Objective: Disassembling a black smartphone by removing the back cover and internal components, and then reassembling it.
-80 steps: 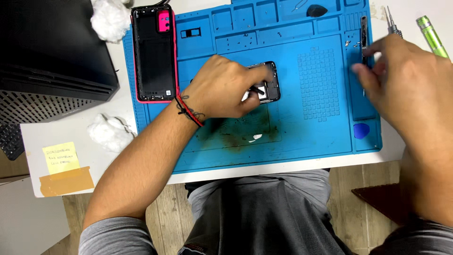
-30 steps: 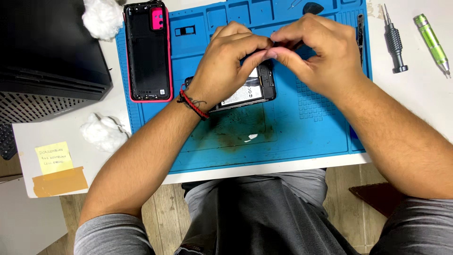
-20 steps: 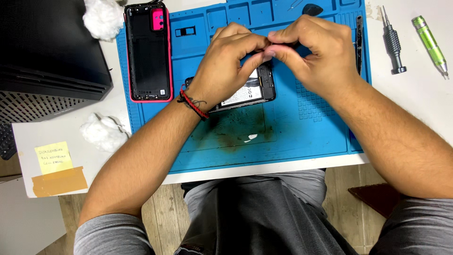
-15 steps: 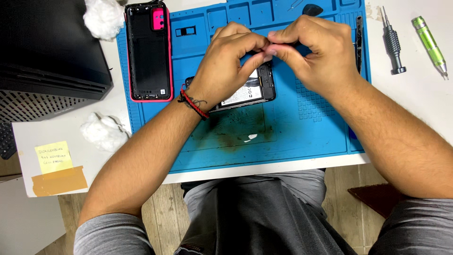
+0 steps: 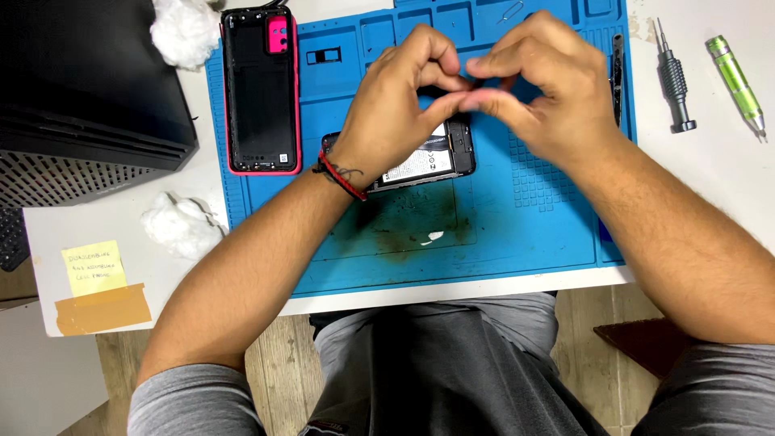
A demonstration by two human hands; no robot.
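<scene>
Left hand and right hand meet fingertip to fingertip above the opened phone, on a blue repair mat covering the white tabletop.

Opened phone — flat, mid-mat

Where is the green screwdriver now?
In the head view, the green screwdriver lies on the white table at the far right, beside the dark screwdriver, off the blue mat.
</scene>
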